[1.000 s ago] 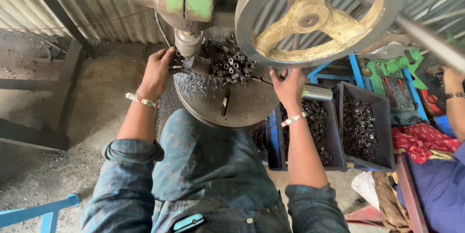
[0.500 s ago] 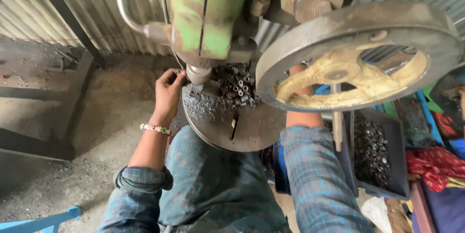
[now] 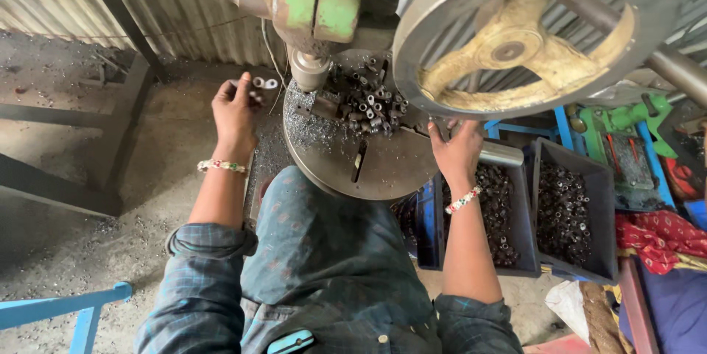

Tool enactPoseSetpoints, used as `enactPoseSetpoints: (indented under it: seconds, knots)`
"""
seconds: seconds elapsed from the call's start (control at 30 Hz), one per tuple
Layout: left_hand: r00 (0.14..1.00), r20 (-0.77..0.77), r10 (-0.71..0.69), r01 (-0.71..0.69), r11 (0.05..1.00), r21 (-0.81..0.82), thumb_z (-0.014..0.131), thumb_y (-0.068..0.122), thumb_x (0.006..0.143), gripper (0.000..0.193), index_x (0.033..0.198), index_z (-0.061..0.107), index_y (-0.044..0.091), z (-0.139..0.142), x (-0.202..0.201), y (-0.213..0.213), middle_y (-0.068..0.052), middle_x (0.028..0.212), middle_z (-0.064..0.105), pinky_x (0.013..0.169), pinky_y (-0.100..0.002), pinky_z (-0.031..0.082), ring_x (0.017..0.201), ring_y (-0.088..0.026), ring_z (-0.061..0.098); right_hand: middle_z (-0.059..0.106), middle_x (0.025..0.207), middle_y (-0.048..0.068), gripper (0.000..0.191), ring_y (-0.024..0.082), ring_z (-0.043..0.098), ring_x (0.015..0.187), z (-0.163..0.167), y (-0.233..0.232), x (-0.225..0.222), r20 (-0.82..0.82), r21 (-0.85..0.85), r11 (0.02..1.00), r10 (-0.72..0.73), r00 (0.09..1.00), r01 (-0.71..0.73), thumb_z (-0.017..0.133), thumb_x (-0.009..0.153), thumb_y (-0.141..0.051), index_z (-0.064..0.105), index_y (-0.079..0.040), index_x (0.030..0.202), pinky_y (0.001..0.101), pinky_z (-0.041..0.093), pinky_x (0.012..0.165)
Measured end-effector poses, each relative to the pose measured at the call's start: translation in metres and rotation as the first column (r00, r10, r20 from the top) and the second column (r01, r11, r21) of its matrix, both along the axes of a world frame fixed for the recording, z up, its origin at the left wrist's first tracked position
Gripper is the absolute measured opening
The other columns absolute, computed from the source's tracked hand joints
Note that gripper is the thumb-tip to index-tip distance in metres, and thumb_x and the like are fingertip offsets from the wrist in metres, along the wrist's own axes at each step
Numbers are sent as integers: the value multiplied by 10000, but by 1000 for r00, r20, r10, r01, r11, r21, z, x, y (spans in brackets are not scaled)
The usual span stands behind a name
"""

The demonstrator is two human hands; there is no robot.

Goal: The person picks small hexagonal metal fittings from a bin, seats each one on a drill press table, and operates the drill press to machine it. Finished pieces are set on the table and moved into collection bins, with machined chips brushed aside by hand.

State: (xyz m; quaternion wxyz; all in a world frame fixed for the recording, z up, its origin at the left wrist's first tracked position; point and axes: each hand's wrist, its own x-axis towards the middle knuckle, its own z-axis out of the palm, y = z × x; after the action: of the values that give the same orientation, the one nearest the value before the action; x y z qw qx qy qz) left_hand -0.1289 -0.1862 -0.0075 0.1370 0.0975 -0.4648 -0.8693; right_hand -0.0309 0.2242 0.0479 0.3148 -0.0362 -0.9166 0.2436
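Note:
I sit at a green drill press with a round metal table point(image 3: 383, 170). A pile of small dark metal sleeves point(image 3: 364, 100) lies on it behind the spindle point(image 3: 309, 71). My left hand point(image 3: 236, 115) is raised left of the table, off its edge, pinching two small pale metal sleeves point(image 3: 264, 83) at the fingertips. My right hand point(image 3: 456, 151) is at the table's right edge, fingers spread upward against the lower rim of the large grey handwheel point(image 3: 515, 37). It holds nothing that I can see. Both wrists wear beaded bands.
Two dark bins point(image 3: 571, 214) of metal sleeves stand right of my knee, on a blue rack. A red cloth point(image 3: 655, 232) lies further right. A dark steel frame point(image 3: 66, 118) stands at left, and a blue bar point(image 3: 59, 306) crosses the lower left. Corrugated sheet wall behind.
My left hand has drawn back from under the spindle to the left, with sleeves in its fingers. My right hand, hidden by the wheel a moment ago, shows below its rim.

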Motion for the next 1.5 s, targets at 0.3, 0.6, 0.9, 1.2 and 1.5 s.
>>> enactPoseSetpoints:
  seconds: [0.3,0.6,0.9,1.2,1.5]
  knots:
    - [994,75,-79,80,997,-5,727,194,986,257,838,639,3,-1,0,40,-39,682,621,526,-285,493,560,-122,575,602,877,122,609,378,636,834,28,-17,8,-25,3,999,45,999,-45,866,818,-147,422,-1,1208,478,500,778]
    - [989,104,109,-21,783,-621,791,211,913,238,926,715,-14,39,1,34,-39,752,716,572,-295,537,621,-114,651,623,885,110,587,383,656,821,11,-10,1,-27,15,1000,5,1000,-4,876,831,-177,426,-8,1168,495,504,748]
    - [897,183,-403,405,914,27,732,209,966,191,882,669,50,15,-6,29,-26,752,663,578,-293,562,627,-117,621,699,1130,192,529,395,682,998,-14,1,-31,-223,483,856,-85,971,185,893,727,-327,616,-114,1124,453,526,882]
    - [864,195,-464,466,884,39,712,215,983,202,852,671,68,8,-17,25,-14,760,675,560,-288,537,616,-103,594,646,1187,216,676,378,629,1047,-1,15,-151,-211,382,886,-192,958,261,855,762,-315,509,-50,1279,448,480,911]
    - [868,246,-431,446,895,-7,662,243,973,159,948,689,88,4,-27,34,-16,796,683,557,-284,513,655,-114,600,670,1053,174,704,351,664,918,18,17,-162,-158,407,883,-184,970,234,850,802,-271,456,-50,1343,419,511,816]
